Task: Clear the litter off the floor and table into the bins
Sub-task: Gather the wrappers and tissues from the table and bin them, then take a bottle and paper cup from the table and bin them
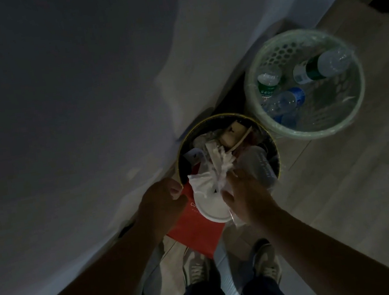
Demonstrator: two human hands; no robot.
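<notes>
Beside the wall, the dark bin (222, 118) stands nearly full, the mesh bin (310, 126) with bottles (322, 67) just beyond; over the dark bin's near rim a red bag (195, 232) slants, long axis running from the shoes up to the bin; the left hand (160, 199) pinches its edge; the right hand (245, 195), nearer the opening, is closed on white litter (210, 195) poised above it.

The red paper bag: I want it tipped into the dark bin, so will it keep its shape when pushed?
Probably not: the red paper bag looks thin and flat-sided, so it may fold. It seems light. The white lid could slide out.
</notes>
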